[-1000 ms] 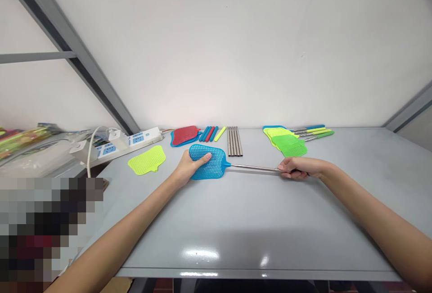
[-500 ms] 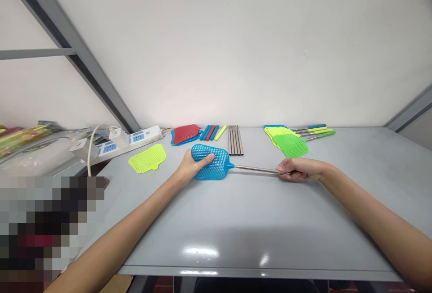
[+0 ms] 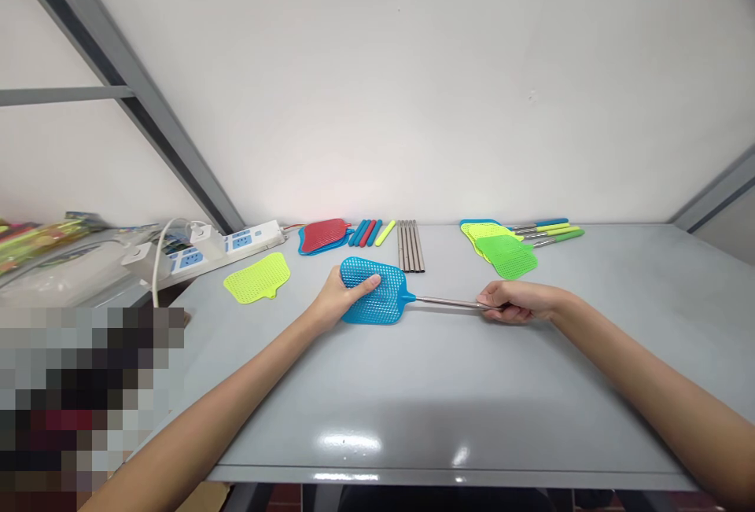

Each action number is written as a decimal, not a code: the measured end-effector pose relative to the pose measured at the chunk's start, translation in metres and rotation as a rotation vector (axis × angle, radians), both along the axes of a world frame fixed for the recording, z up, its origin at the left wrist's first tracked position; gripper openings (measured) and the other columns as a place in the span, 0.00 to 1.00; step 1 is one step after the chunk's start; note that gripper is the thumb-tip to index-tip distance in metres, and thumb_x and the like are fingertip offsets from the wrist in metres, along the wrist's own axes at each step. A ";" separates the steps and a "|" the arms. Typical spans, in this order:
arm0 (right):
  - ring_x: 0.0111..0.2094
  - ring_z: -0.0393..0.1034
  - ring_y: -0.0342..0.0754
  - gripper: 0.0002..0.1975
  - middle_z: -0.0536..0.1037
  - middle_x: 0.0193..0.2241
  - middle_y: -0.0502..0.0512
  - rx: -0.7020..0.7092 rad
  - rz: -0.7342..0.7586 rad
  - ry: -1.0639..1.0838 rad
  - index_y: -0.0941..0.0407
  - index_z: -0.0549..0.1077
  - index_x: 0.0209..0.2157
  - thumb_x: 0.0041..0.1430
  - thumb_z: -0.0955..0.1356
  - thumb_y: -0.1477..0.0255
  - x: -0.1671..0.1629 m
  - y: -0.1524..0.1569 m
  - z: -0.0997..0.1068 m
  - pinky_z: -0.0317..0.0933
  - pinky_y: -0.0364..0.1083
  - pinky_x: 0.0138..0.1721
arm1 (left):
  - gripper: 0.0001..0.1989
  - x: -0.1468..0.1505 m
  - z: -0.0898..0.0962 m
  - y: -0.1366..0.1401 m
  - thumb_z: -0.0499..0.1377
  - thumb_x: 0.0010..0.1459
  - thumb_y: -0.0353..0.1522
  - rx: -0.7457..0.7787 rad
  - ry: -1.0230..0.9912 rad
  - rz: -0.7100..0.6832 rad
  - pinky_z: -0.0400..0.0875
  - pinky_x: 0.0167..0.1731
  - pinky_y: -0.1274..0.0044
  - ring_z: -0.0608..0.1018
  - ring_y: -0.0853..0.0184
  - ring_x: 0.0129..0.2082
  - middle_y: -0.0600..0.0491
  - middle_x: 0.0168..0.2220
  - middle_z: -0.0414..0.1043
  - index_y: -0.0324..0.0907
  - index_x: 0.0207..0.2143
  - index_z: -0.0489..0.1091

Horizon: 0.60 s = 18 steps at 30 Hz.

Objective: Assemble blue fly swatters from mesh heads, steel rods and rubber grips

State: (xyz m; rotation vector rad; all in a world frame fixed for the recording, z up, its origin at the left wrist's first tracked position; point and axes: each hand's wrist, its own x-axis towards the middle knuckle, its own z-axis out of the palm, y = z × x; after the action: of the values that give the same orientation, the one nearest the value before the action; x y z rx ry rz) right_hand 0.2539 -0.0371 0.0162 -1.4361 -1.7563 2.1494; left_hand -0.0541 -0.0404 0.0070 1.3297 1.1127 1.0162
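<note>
My left hand (image 3: 342, 297) grips a blue fly swatter head (image 3: 383, 303) by its left end, thumb across the mesh. From the neck of that head a metal rod (image 3: 445, 303) runs to the right. My right hand (image 3: 513, 301) is closed around the rod's far end, with the fingers curled over it. Behind them lie several loose metal rods (image 3: 411, 246) side by side. Left of these are blue and red handle grips (image 3: 366, 233) and a yellow one (image 3: 385, 233). A red swatter head (image 3: 324, 235) rests on blue ones.
A yellow swatter head (image 3: 258, 278) lies on the grey table (image 3: 442, 386) at left. Whole swatters, with a green one (image 3: 508, 253) on top, are stacked at back right. A white power strip (image 3: 253, 238) with plugs and a cable lines the left edge.
The swatter head has moved slightly right and nearer to me with my left hand. My right hand has shifted a little left, and less of the rod shows between the hands.
</note>
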 end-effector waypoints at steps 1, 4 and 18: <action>0.12 0.34 0.33 0.10 0.48 0.12 0.42 0.003 -0.001 -0.004 0.58 0.56 0.18 0.50 0.59 0.73 -0.001 0.000 0.001 0.29 0.37 0.12 | 0.16 0.000 0.000 0.000 0.64 0.42 0.39 -0.006 -0.009 -0.005 0.72 0.37 0.70 0.77 0.61 0.32 0.50 0.32 0.76 0.39 0.32 0.71; 0.12 0.35 0.33 0.10 0.49 0.12 0.42 0.008 -0.001 -0.013 0.58 0.56 0.18 0.49 0.60 0.73 -0.002 -0.001 0.002 0.29 0.37 0.12 | 0.15 0.002 -0.001 -0.001 0.64 0.42 0.38 -0.029 -0.043 -0.015 0.72 0.37 0.70 0.77 0.62 0.33 0.51 0.32 0.76 0.40 0.32 0.71; 0.11 0.43 0.34 0.17 0.54 0.11 0.43 0.120 0.028 -0.014 0.61 0.65 0.23 0.57 0.58 0.63 -0.003 -0.003 0.002 0.36 0.37 0.11 | 0.15 0.004 0.010 0.007 0.64 0.42 0.37 -0.297 -0.114 -0.062 0.73 0.35 0.70 0.77 0.61 0.32 0.48 0.32 0.76 0.38 0.33 0.70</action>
State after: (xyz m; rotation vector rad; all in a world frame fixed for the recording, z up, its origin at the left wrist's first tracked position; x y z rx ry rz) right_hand 0.2514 -0.0397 0.0178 -1.4096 -1.8851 2.0131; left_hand -0.0504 -0.0338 0.0171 1.0487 1.0818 0.8336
